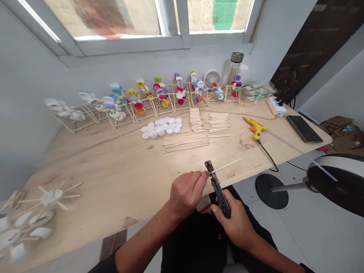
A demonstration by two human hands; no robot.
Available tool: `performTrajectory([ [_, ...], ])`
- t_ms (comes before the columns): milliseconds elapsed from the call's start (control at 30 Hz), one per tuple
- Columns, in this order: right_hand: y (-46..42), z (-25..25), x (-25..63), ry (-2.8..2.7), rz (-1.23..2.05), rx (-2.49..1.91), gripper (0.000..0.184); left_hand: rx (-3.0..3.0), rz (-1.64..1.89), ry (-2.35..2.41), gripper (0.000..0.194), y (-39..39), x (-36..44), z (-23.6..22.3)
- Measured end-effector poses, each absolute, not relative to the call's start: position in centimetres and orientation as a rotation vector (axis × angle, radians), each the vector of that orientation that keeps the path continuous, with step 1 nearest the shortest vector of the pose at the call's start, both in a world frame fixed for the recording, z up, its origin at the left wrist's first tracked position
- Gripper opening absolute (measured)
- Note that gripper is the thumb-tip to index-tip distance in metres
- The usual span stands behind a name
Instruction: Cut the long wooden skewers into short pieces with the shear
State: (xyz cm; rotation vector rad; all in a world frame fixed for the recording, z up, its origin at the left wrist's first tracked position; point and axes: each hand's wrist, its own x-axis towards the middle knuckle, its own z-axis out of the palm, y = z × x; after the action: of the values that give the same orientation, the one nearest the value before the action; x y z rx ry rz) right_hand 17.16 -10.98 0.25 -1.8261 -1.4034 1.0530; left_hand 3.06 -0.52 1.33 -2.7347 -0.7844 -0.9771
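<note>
My left hand (pixel 186 193) is closed around one end of a thin wooden stick (pixel 230 164), which points out to the right over the table's front edge. In my right hand (pixel 237 220) are dark hand-held pliers (pixel 217 188), their jaws across the stick right beside my left fingers. Whether the jaws have bitten into the wood I cannot tell. Beyond my hands lies a row of long sticks (pixel 186 143). Two bunches of shorter sticks, a left one (pixel 195 120) and a right one (pixel 218 123), sit behind it, with white bottle caps (pixel 159 130) to their left.
Wooden frames with colourful cap wheels (pixel 162 91) line the wall. A yellow glue gun (pixel 256 128), a phone (pixel 305 128) and a power strip (pixel 276 107) are on the right. A spoked stick wheel (pixel 51 197) lies at left. A black round-based stand (pixel 271 191) is on the floor.
</note>
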Motion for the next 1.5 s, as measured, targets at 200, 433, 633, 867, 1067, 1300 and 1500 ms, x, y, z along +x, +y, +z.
performTrajectory([
  [200,-11.0,0.0,17.4,-1.495,0.96,-1.815,0.01,-2.761,-1.17,-0.743,0.018,-0.5,3.0,1.4],
  [433,-10.9,-0.1,17.7,-1.597,0.894,-1.812,0.012,-2.935,-1.262,-0.817,0.013,-0.6,2.8,1.8],
  [633,-11.0,0.0,17.9,-1.631,0.877,-1.834,0.012,-3.07,-1.246,-0.918,0.011,-0.5,2.5,2.7],
  [867,-10.9,0.2,17.8,-1.649,0.885,-1.811,0.014,-3.269,-1.297,-1.096,0.011,-0.5,2.1,3.6],
  [1067,-10.6,-0.2,17.8,-1.672,0.856,-1.833,0.014,-3.342,-1.231,-1.224,0.015,-0.2,1.9,3.8],
  [1300,-10.3,-0.3,17.3,-1.561,0.932,-1.89,0.016,-3.026,-1.147,-1.135,0.013,-0.2,2.7,1.7],
  [1500,-10.1,-0.4,17.3,-1.468,1.032,-1.842,0.015,-2.723,-1.09,-0.975,0.018,-0.3,3.2,-0.1],
])
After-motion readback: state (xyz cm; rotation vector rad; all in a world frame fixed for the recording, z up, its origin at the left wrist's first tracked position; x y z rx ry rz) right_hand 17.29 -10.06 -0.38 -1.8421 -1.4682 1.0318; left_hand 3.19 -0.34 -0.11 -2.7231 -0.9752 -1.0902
